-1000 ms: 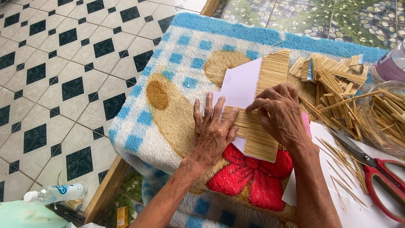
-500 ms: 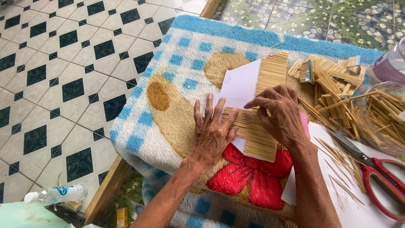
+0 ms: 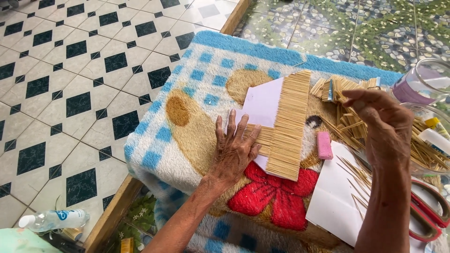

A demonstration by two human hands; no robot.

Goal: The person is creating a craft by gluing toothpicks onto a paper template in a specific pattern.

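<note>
Our left hand (image 3: 234, 150) lies flat, fingers spread, pressing the panel of glued toothpicks (image 3: 287, 126) and its pale paper sheet (image 3: 262, 105) onto the blue checked towel (image 3: 197, 79) covering the worktop. Our right hand (image 3: 386, 126) hovers loosely curled and empty over the loose toothpick pile (image 3: 349, 124), near a pink eraser (image 3: 324, 145) and red scissors (image 3: 429, 218).
</note>
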